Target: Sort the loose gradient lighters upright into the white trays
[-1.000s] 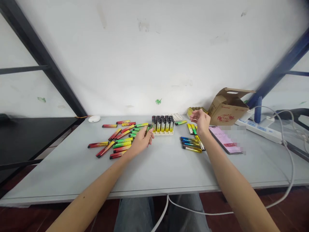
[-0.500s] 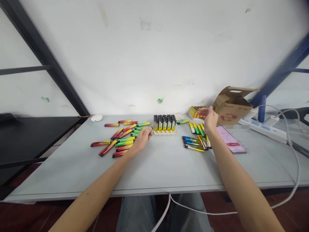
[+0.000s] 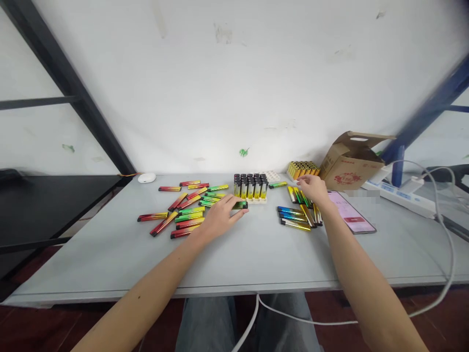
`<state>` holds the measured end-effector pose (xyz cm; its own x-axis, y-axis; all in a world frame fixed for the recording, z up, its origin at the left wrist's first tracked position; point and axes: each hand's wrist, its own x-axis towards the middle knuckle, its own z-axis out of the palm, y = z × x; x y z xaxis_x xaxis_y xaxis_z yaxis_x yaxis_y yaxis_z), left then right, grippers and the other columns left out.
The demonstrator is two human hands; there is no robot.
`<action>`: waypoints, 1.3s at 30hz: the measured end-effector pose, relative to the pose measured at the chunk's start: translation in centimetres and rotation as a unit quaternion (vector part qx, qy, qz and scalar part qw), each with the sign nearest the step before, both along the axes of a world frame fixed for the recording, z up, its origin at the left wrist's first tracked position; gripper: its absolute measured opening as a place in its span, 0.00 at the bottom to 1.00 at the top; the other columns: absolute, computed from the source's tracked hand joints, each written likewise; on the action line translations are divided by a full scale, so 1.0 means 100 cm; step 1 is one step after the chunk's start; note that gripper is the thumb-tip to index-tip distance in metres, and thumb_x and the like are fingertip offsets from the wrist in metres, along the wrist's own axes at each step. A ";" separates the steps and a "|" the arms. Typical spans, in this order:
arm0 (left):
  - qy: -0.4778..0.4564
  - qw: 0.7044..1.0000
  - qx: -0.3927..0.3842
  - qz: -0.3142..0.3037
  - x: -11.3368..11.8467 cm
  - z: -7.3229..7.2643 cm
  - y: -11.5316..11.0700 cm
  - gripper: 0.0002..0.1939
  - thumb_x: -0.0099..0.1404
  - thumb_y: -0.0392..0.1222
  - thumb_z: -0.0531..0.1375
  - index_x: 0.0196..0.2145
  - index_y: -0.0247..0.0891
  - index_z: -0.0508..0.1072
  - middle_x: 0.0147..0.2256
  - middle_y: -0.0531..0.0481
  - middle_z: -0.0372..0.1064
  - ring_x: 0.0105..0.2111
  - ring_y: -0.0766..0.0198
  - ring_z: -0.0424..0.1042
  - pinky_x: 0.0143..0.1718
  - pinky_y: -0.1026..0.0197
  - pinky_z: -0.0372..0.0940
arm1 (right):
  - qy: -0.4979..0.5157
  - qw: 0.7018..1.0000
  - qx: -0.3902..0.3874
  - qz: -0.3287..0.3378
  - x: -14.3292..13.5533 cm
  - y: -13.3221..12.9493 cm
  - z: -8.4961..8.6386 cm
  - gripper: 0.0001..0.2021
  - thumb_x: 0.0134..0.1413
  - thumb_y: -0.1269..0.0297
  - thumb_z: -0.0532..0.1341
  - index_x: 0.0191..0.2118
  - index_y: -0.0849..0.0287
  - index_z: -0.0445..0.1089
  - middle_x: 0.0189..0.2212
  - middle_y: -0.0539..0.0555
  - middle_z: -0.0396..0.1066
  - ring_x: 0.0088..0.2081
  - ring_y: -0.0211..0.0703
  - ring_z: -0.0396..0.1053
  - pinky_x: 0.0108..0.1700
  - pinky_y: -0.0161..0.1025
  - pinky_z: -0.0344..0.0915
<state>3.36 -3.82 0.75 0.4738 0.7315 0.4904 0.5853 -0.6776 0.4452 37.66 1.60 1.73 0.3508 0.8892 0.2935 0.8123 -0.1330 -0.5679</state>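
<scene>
Currently, L hand holds one green lighter between fingers, black end pointing right, just in front of the white rack, approx. at its front left part. In the rack, black-topped lighters stand upright in rows. R hand is to the right of the rack, w/ fingers a bit bent, at the green-yellow lighters; if it grips one, I cannot tell. Blue-gold lighters lie right of the rack and nearer, approx. parallel. Left of the rack, red-gold lighters lie at diff. angles. Far right of it: phone and open carton.
</scene>
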 end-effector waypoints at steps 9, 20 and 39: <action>0.028 0.987 0.106 0.114 -0.016 0.002 0.018 0.12 0.68 0.47 0.55 0.46 0.40 0.71 0.46 0.44 0.64 0.46 0.56 0.67 0.50 0.54 0.63 | -0.132 0.984 -0.074 0.095 0.001 0.009 -0.022 0.20 0.52 0.61 0.61 0.50 0.62 0.72 0.49 0.62 0.74 0.51 0.53 0.71 0.52 0.43 0.64; 0.091 0.977 0.046 0.189 -0.026 -0.001 0.027 0.12 0.64 0.41 0.58 0.45 0.41 0.73 0.41 0.46 0.68 0.45 0.54 0.68 0.49 0.52 0.62 | -0.120 0.990 -0.019 0.078 -0.017 0.007 -0.022 0.18 0.49 0.64 0.61 0.48 0.61 0.72 0.43 0.58 0.77 0.46 0.51 0.73 0.48 0.43 0.65; 0.112 0.968 -0.003 0.227 -0.023 -0.008 0.028 0.14 0.65 0.44 0.55 0.45 0.42 0.75 0.50 0.45 0.72 0.57 0.48 0.62 0.59 0.44 0.53 | 0.465 0.851 0.223 0.101 -0.052 -0.005 0.022 0.20 0.34 0.58 0.71 0.38 0.59 0.74 0.28 0.48 0.71 0.26 0.36 0.71 0.29 0.35 0.71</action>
<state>1.09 -1.07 -0.03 0.1975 0.8913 0.4081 0.9040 -0.3266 0.2758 32.42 1.14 3.95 0.4691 0.8322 0.2956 -0.0363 0.3526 -0.9351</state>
